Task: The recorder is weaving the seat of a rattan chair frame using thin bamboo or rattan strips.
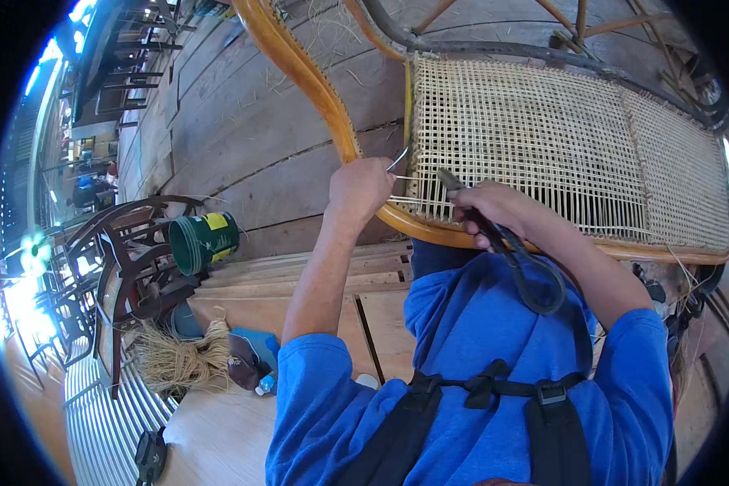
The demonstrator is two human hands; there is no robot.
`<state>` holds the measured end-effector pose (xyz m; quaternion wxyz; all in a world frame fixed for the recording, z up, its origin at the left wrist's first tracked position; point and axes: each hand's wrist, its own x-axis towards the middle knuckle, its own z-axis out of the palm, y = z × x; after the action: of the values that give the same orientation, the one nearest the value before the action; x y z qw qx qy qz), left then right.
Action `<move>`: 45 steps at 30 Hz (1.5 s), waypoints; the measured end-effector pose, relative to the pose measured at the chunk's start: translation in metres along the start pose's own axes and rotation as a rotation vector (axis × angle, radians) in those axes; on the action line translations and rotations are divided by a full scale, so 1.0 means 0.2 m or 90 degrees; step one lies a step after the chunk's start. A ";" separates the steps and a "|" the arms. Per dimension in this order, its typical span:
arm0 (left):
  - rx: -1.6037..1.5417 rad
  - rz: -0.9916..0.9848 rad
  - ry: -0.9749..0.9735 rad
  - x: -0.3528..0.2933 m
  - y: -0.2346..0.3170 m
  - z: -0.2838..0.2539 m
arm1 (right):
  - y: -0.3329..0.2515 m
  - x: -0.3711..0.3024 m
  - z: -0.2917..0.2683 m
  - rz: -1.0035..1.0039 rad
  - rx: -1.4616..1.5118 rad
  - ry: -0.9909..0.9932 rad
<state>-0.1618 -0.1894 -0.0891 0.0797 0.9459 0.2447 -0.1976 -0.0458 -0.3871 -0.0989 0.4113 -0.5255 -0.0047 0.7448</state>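
A woven cane panel (510, 121) fills a chair frame of glossy orange-brown wood (300, 73) in front of me. Along its near edge the weave is looser, with long parallel strands showing. My left hand (361, 190) is closed at the frame's left corner, and a thin curved metal tool (400, 156) sticks out of it. A pale cane strand runs from beside that hand toward the weave. Over the panel's near left part, my right hand (494, 209) grips dark metal shears (535, 283). Their tips point up and left; the looped handles hang over my blue shirt.
To the left, a green bucket (203, 243) lies tilted by dark wooden chair frames (109, 267). A bundle of cane strands (182, 356) and a dark cap (245, 362) rest below it. Wooden planks (300, 279) are stacked beside me. More frame parts stand at the far right.
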 end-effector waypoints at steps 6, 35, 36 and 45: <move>-0.001 0.041 0.018 -0.04 -0.03 0.03 | -0.06 0.17 0.17 0.098 -0.111 -0.018; -0.420 -0.156 0.170 -0.10 -0.10 0.06 | 0.05 -0.38 -0.22 -0.061 -0.404 0.198; -0.535 -0.224 0.220 -0.13 -0.11 0.07 | 0.15 -0.48 -0.32 -0.080 -0.421 0.256; -0.775 -0.247 0.334 -0.32 0.15 0.03 | 1.50 -0.86 -0.71 0.048 -0.331 0.628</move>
<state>-0.2006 -0.2453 -0.0673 0.4980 0.6883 0.4881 0.2000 -0.0972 -0.7511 -0.1607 0.1949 -0.8956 0.0238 0.3991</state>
